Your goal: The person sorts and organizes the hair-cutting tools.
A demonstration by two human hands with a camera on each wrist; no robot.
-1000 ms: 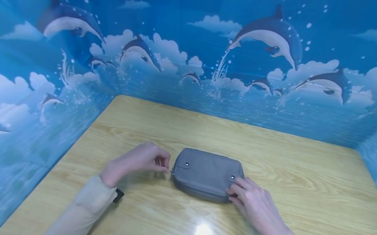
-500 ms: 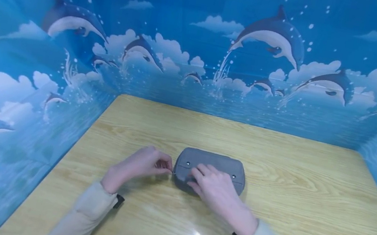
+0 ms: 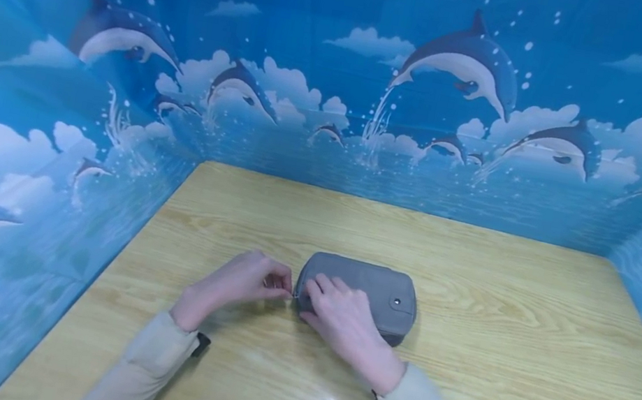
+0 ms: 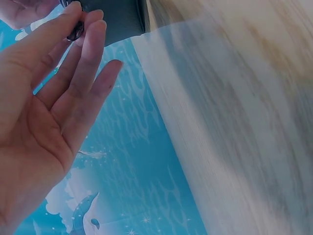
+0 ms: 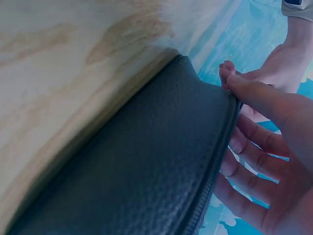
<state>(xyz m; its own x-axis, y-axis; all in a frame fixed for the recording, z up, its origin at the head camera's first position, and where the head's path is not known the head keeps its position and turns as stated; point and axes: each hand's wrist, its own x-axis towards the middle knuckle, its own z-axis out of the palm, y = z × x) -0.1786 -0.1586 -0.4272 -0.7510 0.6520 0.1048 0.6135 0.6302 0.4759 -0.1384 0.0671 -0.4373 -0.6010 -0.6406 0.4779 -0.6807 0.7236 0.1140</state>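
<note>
A grey zippered pouch (image 3: 374, 281) lies on the table, one snap stud showing at its right end. At the pouch's left end, my left hand (image 3: 247, 279) pinches the small dark zipper pull (image 4: 76, 32) between thumb and fingertips, its other fingers loosely extended. My right hand (image 3: 342, 317) grips the left part of the pouch, fingers over the top and thumb against the front side, hiding the left stud. The right wrist view shows the zipper (image 5: 201, 193) running along the pouch edge, with the right thumb at the corner close to the left fingertips.
The wood-grain table (image 3: 501, 343) extends around the pouch on all sides. A blue dolphin-print backdrop (image 3: 339, 90) borders it at the back, left and right. Light glares off the tabletop near the front.
My right hand has left the pouch's right end and slid left along it to grip near the left end. The left hand stays at the zipper pull; the pouch has barely moved.
</note>
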